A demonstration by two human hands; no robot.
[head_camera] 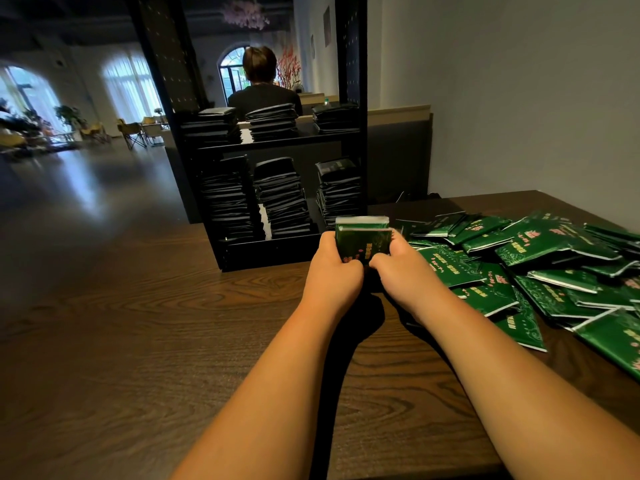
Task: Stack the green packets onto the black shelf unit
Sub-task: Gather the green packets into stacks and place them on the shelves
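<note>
A small bundle of green packets (362, 237) stands on edge just in front of the black shelf unit (277, 252). My left hand (334, 265) grips its left side and my right hand (398, 263) grips its right side, thumbs on the near face. The shelf unit holds three tall stacks of packets (280, 199) on its lower level and three shorter stacks (272, 121) on the upper level. A loose heap of green packets (540, 268) is spread over the table to the right of my hands.
The wooden table (138, 323) runs left and toward me. A grey wall is at the right. Behind the shelf unit a person (263, 88) sits facing away, with a large room of chairs and windows to the left.
</note>
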